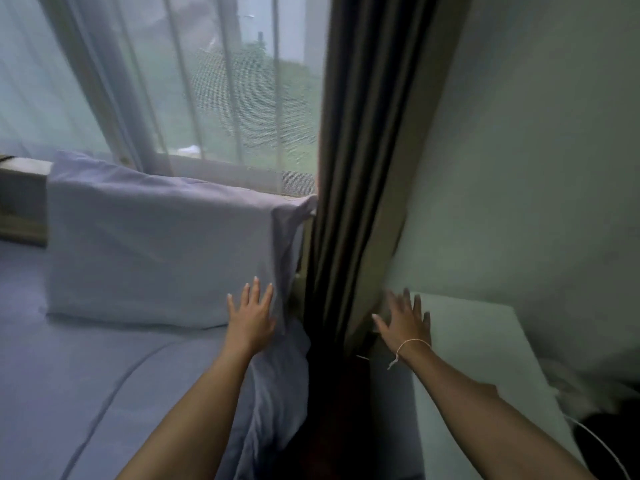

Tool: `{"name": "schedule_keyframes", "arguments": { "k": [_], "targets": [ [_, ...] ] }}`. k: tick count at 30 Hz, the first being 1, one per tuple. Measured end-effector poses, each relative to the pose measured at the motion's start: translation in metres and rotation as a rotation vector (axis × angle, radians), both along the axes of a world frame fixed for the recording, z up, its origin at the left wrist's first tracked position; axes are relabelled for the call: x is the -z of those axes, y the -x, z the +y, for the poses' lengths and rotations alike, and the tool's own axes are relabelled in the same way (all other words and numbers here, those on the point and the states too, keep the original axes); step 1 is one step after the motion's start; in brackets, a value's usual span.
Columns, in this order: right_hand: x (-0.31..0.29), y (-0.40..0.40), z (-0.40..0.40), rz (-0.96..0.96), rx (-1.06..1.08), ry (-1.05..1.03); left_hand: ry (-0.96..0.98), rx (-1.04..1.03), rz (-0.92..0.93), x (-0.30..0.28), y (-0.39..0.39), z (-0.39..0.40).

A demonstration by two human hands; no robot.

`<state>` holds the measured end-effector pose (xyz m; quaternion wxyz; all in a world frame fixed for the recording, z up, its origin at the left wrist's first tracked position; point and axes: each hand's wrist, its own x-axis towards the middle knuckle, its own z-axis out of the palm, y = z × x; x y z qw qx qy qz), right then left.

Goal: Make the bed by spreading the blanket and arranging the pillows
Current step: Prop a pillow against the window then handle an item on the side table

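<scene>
Window (221,81) sitting far left, sheer curtain (104,74) hanging over it, soft daylight coming through. Dark drape (360,140) hanging centre. Plain pale wall (540,150) running right, white side table (485,341) standing beneath it, white cable (602,445) trailing near right.

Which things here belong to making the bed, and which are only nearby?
For the job: pillow, bed sheet, left hand, right hand.

Only nearby: dark curtain, sheer curtain, white side table, white cable.
</scene>
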<state>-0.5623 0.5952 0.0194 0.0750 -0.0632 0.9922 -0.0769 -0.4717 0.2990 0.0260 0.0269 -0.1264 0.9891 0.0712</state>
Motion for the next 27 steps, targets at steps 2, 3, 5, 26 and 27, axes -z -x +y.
{"name": "schedule_keyframes", "arguments": {
  "k": [2,3,5,26,27],
  "targets": [
    [0.002,-0.006,0.034,-0.025,0.060,-0.017,-0.018,0.061,0.011,0.002,0.014,0.023],
    [0.002,-0.010,0.054,-0.037,0.100,-0.028,-0.026,0.097,0.012,0.003,0.021,0.037],
    [0.005,-0.020,0.096,-0.047,0.198,-0.045,-0.035,0.175,-0.006,0.006,0.035,0.067],
    [0.082,-0.084,0.395,-0.313,0.467,0.081,-0.180,0.499,-0.344,0.070,0.059,0.360],
    [0.091,-0.081,0.403,-0.348,0.451,0.103,-0.186,0.483,-0.362,0.077,0.059,0.371]
  ]
}}
